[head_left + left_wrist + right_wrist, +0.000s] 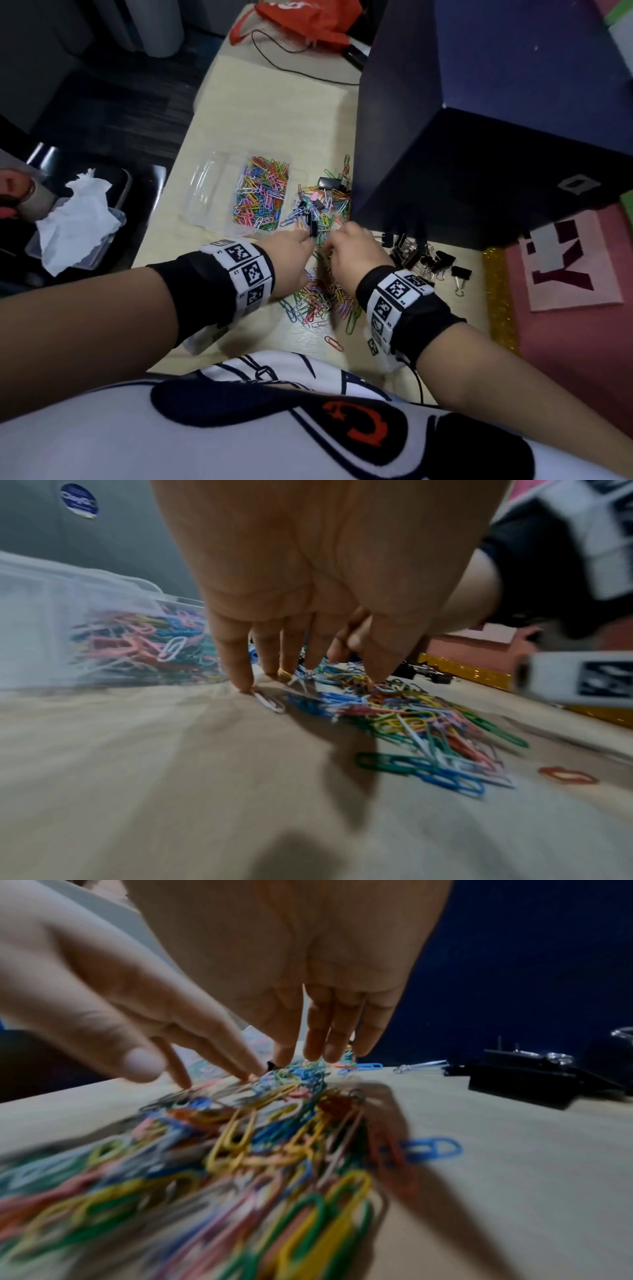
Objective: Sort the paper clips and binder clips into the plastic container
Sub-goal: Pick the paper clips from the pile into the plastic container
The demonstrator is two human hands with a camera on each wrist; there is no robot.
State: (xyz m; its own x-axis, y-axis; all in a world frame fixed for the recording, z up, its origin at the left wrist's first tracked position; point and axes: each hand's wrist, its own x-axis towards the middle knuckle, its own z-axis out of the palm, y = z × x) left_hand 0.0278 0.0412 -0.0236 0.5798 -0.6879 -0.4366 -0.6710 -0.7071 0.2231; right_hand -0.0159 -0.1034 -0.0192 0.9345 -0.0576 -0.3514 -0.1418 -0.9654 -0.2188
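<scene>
Writing: we read only a large "Y" on the pink sign (pixel 575 263) off the desk's right edge; the wristband codes are unreadable.
Head view only: the plastic container (pixel 205 192) at the desk's (pixel 274 102) left edge, paper clips (pixel 262 192) filling its right compartment; binder clips (pixel 424 257) near the right edge.
Wrist views only: fingertips (pixel 245 680) reaching down into the loose clip pile (pixel 240 1137).
Left hand (pixel 291 253): we see fingers extended, touching clips.
Right hand (pixel 352 250): fingers straight, apart, touching the pile.
</scene>
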